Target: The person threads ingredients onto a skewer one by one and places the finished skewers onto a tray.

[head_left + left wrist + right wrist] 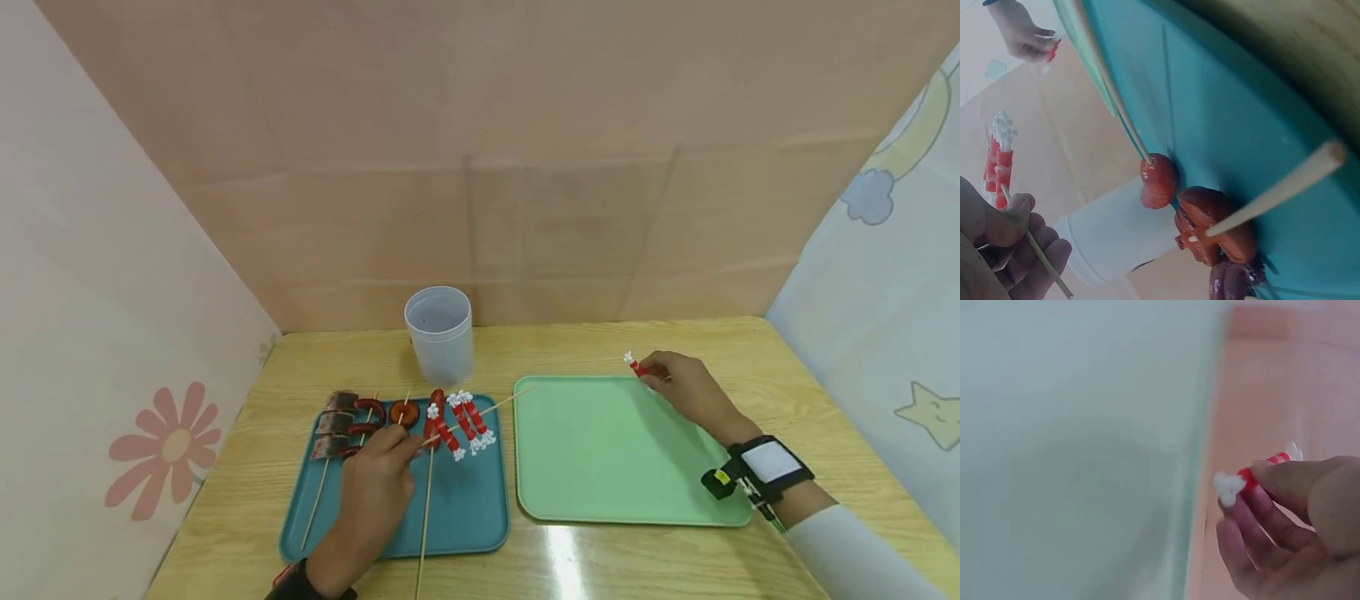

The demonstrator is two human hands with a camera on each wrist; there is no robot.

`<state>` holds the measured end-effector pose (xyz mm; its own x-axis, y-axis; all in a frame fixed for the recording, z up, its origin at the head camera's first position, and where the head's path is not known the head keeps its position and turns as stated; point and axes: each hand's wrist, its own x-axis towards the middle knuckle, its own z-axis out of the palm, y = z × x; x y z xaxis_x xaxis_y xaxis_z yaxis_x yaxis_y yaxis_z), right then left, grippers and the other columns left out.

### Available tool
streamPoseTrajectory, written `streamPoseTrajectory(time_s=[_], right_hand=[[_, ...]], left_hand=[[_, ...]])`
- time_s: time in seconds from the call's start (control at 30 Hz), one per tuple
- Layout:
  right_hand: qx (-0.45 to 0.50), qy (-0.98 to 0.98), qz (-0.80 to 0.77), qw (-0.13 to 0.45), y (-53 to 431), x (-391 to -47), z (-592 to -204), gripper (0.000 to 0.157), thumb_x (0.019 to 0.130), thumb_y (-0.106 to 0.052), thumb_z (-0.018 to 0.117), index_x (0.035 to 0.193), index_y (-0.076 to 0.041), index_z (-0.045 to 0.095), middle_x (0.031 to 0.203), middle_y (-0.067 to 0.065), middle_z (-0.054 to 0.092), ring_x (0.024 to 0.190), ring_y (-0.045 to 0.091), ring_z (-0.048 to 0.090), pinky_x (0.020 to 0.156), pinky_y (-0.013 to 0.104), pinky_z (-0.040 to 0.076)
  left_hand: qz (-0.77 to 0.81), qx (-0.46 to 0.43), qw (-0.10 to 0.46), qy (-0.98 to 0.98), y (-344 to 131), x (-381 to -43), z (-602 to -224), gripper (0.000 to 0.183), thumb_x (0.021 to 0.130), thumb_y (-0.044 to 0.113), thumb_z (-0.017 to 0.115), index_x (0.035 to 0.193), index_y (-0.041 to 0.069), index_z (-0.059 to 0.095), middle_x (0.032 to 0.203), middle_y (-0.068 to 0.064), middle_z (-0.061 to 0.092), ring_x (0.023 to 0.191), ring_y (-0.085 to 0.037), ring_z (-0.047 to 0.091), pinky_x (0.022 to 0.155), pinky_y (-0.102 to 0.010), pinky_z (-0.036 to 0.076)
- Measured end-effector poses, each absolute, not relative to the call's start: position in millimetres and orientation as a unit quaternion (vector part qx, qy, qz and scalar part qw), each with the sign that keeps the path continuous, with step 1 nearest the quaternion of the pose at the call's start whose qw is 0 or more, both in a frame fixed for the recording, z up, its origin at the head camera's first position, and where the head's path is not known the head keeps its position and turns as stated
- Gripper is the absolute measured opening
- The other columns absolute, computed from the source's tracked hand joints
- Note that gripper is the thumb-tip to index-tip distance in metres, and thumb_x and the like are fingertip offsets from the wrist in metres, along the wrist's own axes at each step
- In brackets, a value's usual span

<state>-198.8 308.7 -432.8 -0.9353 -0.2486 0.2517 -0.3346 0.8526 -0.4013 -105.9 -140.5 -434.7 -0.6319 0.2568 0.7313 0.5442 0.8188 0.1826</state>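
Note:
My left hand (378, 492) pinches a thin wooden skewer (491, 408) threaded through several red pieces with white frilly ends (462, 423), held over the blue tray (465, 533). In the left wrist view, thumb and fingers grip the skewer (1047, 267) near its lower end. Above the far right edge of the green tray (592, 467), my right hand (693, 396) pinches one similar red piece with white ends (1247, 480) between thumb and fingertips. On the blue tray lie a sausage skewer (437, 398), a round brown piece on a skewer (405, 412), and dark red curled pieces (371, 408).
Grey-and-pink layered pieces on a skewer (332, 423) lie at the blue tray's left. A white plastic cup (442, 346) stands behind the trays. The wooden table (615, 567) is enclosed by a brown back wall (480, 167) and patterned side panels.

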Motion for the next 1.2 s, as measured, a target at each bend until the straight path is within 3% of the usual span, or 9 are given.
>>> streamPoseTrajectory(time_s=[0.13,0.23,0.43,0.63,0.8,1.2], right_hand=[[0.116,-0.888,0.445,-0.003,289,-192,-417,0.036,0.095,-0.022,0.059,0.12,0.004,0.061,0.111,0.02,0.064,0.096,0.027,0.066,0.079,0.03,0.056],[0.125,-0.835,0.535,-0.037,269,-183,-404,0.041,0.095,-0.022,0.06,0.122,0.008,0.057,0.113,0.024,0.061,0.096,0.025,0.067,0.083,0.026,0.055],[0.155,-0.805,0.57,-0.043,235,-165,-379,0.036,0.092,-0.02,0.063,0.118,0.006,0.06,0.104,0.017,0.064,0.091,0.022,0.067,0.084,0.028,0.055],[0.168,-0.809,0.562,-0.05,212,-153,-367,0.033,0.089,-0.023,0.067,0.114,-0.001,0.063,0.106,0.019,0.068,0.091,0.024,0.067,0.084,0.032,0.055],[0.171,-0.816,0.55,-0.052,206,-150,-365,0.033,0.089,-0.025,0.067,0.113,-0.003,0.064,0.104,0.012,0.071,0.094,0.03,0.067,0.083,0.031,0.055],[0.178,-0.807,0.561,-0.044,206,-149,-367,0.033,0.09,-0.022,0.066,0.114,0.0,0.062,0.104,0.018,0.069,0.093,0.031,0.067,0.084,0.03,0.055]], left_hand=[[-0.202,-0.236,0.372,-0.875,-138,-107,-431,0.026,0.065,-0.015,0.073,0.079,0.006,0.079,0.071,0.001,0.054,0.062,-0.012,0.057,0.038,-0.021,0.041],[-0.207,-0.246,0.386,-0.865,-133,-108,-429,0.022,0.065,-0.011,0.078,0.079,0.007,0.079,0.07,0.001,0.054,0.061,-0.013,0.058,0.039,-0.023,0.044],[-0.215,-0.267,0.403,-0.849,-123,-113,-423,0.012,0.068,-0.001,0.081,0.076,0.007,0.078,0.072,-0.001,0.058,0.061,-0.015,0.06,0.044,-0.028,0.052],[-0.218,-0.273,0.397,-0.849,-118,-113,-420,0.013,0.071,-0.004,0.077,0.075,0.008,0.077,0.071,-0.001,0.059,0.06,-0.014,0.06,0.043,-0.026,0.051],[-0.209,-0.27,0.395,-0.853,-118,-112,-421,0.013,0.069,-0.004,0.078,0.075,0.008,0.077,0.072,-0.001,0.06,0.062,-0.015,0.059,0.044,-0.027,0.052],[-0.205,-0.261,0.378,-0.865,-117,-113,-421,0.011,0.07,-0.001,0.079,0.076,0.008,0.078,0.071,0.0,0.06,0.061,-0.014,0.058,0.044,-0.027,0.052]])
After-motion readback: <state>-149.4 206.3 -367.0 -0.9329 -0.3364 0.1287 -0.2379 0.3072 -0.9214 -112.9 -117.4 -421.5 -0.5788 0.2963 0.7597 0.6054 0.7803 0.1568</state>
